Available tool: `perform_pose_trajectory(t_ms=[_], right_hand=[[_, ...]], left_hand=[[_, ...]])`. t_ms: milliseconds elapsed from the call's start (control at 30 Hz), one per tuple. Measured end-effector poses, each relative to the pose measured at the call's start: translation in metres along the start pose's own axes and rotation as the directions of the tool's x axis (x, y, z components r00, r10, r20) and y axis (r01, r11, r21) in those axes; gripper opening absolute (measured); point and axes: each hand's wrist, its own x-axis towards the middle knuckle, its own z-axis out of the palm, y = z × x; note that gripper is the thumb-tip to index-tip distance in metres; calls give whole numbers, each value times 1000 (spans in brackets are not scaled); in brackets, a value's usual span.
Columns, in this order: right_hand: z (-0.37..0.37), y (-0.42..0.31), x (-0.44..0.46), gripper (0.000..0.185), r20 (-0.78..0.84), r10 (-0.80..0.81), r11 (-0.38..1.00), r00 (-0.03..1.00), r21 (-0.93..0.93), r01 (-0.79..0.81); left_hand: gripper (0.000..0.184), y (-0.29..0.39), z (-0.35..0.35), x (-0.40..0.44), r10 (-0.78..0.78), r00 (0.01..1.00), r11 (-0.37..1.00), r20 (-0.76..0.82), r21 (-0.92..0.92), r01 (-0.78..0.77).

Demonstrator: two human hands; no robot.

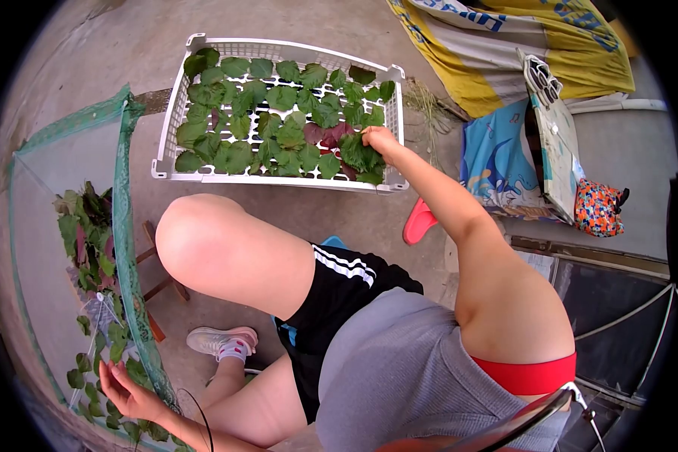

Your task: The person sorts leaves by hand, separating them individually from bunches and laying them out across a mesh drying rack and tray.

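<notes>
A white plastic crate (279,178) lies on the floor in front of me, with rows of green leaves (282,98) spread over its slatted bottom. A few purple-red leaves (330,135) lie among them toward the right. My right hand (381,143) is at the crate's right end, fingers pinched at the edge of a green leaf (360,154). Low on the left, my left hand (134,393) has its fingers stretched out and apart, with nothing visible in it. It is beside loose leaves (117,339) over a green-edged mesh screen (132,248).
A bunch of green and purple leaves (89,233) is on the mesh screen side. A wooden stool leg (158,256) shows behind it. Right of the crate are a pink slipper (419,221), a blue patterned cloth (499,154) and a yellow-and-white tarp (505,53).
</notes>
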Motion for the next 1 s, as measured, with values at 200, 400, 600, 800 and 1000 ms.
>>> perform_pose_trajectory(t_ms=[200, 400, 600, 800, 1000], right_hand=[[5, 5, -3, 20, -94, -2, 981, 996, -194, -16], [1, -4, -14, 54, -85, -279, 771, 956, -614, 171], [34, -41, -30, 44, 18, -784, 391, 620, -762, 516], [147, -178, -126, 29, 175, -889, 380, 423, -233, 895], [268, -254, -244, 22, 346, -937, -17, -53, 107, 994]], left_hand=[[29, 6, -1, 0, -9, 1000, 1000, -1, -1, 9], [25, 18, 5, -1, -70, 994, 997, 85, -2, 71], [39, 64, 19, 5, -29, 931, 975, 364, 214, -54], [26, 44, 24, -5, 62, 897, 913, 437, 339, -228], [18, 32, 14, -14, 100, 893, 881, 440, 377, -284]])
